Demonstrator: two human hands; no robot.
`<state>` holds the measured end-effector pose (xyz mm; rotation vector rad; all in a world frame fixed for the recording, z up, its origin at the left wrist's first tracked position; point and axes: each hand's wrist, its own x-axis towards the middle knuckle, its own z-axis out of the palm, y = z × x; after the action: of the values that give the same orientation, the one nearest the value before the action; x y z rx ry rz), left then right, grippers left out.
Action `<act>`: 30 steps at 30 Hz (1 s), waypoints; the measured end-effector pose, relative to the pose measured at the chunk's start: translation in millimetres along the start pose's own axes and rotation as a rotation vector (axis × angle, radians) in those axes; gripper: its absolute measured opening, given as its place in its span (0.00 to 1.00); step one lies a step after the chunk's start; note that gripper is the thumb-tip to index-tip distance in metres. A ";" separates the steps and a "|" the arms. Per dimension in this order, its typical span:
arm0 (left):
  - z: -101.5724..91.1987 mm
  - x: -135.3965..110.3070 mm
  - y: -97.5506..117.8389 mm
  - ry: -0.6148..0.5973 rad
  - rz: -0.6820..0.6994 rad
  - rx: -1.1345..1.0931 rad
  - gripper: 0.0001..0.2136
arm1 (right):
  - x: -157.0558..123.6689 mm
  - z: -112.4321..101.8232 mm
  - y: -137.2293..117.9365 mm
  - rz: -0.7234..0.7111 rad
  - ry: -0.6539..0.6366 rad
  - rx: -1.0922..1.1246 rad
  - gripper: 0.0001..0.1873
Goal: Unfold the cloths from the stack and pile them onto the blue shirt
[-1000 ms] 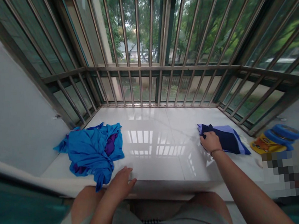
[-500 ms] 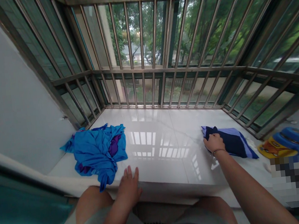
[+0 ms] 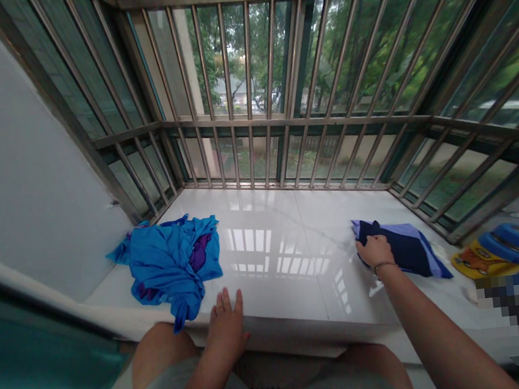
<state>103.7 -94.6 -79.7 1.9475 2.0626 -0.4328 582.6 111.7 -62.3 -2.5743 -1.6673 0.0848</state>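
A folded navy cloth with a periwinkle border (image 3: 407,253) lies toward the right of a white tiled window ledge (image 3: 264,237), set at a slant. The right hand (image 3: 375,251) rests on its near left corner, fingers curved down onto the fabric; whether they pinch it, I cannot tell. A thin bracelet (image 3: 384,265) circles that wrist.

The left hand (image 3: 227,328) is open, fingers spread and palm down, at the near edge of the ledge. It sits just beside the trailing end of a crumpled blue garment (image 3: 169,266), which has purple patches (image 3: 198,253) showing among its folds and lies in a loose heap toward the left.

Bare, glossy tile separates the two cloths and reflects the window bars. On the far right, past the folded cloth, lie a yellow printed item (image 3: 482,262) and a blue ringed object (image 3: 517,241); a pixelated patch covers the area just below them. Steel window bars (image 3: 249,96) run along the far and right sides, with green trees (image 3: 345,43) beyond. A pale wall (image 3: 27,151) stands on the left.
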 end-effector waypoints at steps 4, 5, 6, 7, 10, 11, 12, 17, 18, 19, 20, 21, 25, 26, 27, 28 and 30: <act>6.6 1.8 0.7 0.034 -0.006 0.003 0.52 | 0.9 4.0 4.2 -0.017 0.020 -0.008 0.26; 8.3 2.4 0.8 0.042 -0.007 0.005 0.52 | 0.9 4.8 5.4 -0.022 0.025 -0.011 0.26; 9.8 3.0 0.8 0.046 -0.008 0.008 0.53 | 0.7 5.6 6.5 -0.029 0.029 -0.012 0.26; 11.1 3.6 0.8 0.046 -0.009 0.010 0.53 | 0.4 6.4 7.6 -0.037 0.033 -0.014 0.25; 14.0 5.2 0.9 0.049 -0.007 0.012 0.54 | -0.6 8.2 10.5 -0.059 0.043 -0.016 0.25; 14.7 5.6 0.9 0.053 -0.007 0.012 0.54 | -0.9 8.8 11.3 -0.064 0.046 -0.016 0.25; 15.3 6.0 0.8 0.056 -0.006 0.013 0.54 | -1.0 9.4 11.9 -0.069 0.048 -0.016 0.25; 17.5 6.2 1.0 0.066 -0.014 0.015 0.54 | 0.8 11.6 13.7 -0.074 0.056 -0.015 0.25; 17.5 5.9 1.1 0.070 -0.014 0.015 0.54 | 1.4 11.7 13.8 -0.072 0.055 -0.016 0.25; 17.4 5.7 1.3 0.073 -0.012 0.015 0.54 | 1.9 11.8 13.9 -0.069 0.054 -0.016 0.25; 17.1 5.4 1.4 0.073 -0.011 0.015 0.54 | 2.3 11.7 14.0 -0.066 0.053 -0.017 0.25; 16.7 5.1 1.5 0.069 -0.011 0.014 0.54 | 2.6 11.6 14.0 -0.063 0.052 -0.018 0.25; 15.8 4.6 1.4 0.066 -0.014 0.018 0.54 | 3.0 11.2 14.4 -0.056 0.051 -0.020 0.25; 16.0 4.6 1.3 0.068 -0.015 0.020 0.54 | 3.0 11.2 14.6 -0.056 0.050 -0.020 0.25; 16.2 4.8 1.2 0.070 -0.015 0.022 0.54 | 3.1 11.1 14.9 -0.057 0.049 -0.020 0.25; 16.6 5.0 1.2 0.069 -0.016 0.022 0.54 | 3.3 11.2 15.1 -0.058 0.048 -0.020 0.25; 17.7 5.5 1.2 0.067 -0.013 0.020 0.55 | 3.9 11.3 15.8 -0.062 0.045 -0.019 0.25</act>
<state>104.4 -96.4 -98.2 1.9865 2.1211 -0.3984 597.6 109.2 -74.9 -2.5156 -1.7386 0.0081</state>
